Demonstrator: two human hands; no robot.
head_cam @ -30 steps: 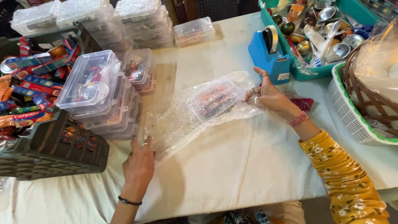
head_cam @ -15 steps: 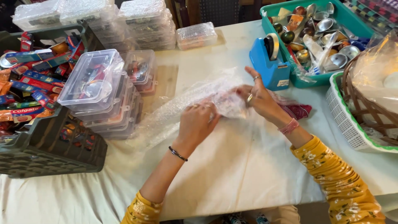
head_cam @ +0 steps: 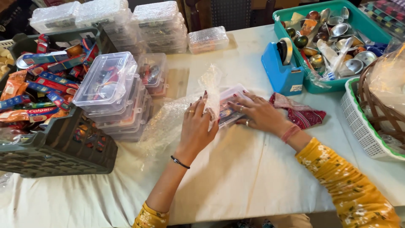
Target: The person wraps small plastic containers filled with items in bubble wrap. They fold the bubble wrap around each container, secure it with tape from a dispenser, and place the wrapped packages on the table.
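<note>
A small clear box (head_cam: 230,105) lies on the counter (head_cam: 261,177) near the middle of the view, half wrapped in bubble wrap (head_cam: 168,120). Both hands are on it. The left hand (head_cam: 197,126) sits at the box's 8 o'clock side, fingers bent, pinching a raised flap of the wrap against the box's left end. The right hand (head_cam: 257,113) lies at the box's 4 o'clock side, fingers spread flat and pressing down on the lid and right edge. The box thus sits between the two hands, touching both, with the rest of the wrap trailing off toward 9 o'clock.

A red cloth (head_cam: 300,112) lies just beside the right wrist, at 3 o'clock from the box. A blue tape dispenser (head_cam: 282,69) stands at 1 o'clock, touching a teal tray (head_cam: 350,82) filled with metal bowls and small items. A stack of clear boxes (head_cam: 116,97) stands at 9 o'clock, next to a dark crate (head_cam: 63,147) of packets. A white basket (head_cam: 367,126) sits at the far right edge.
</note>
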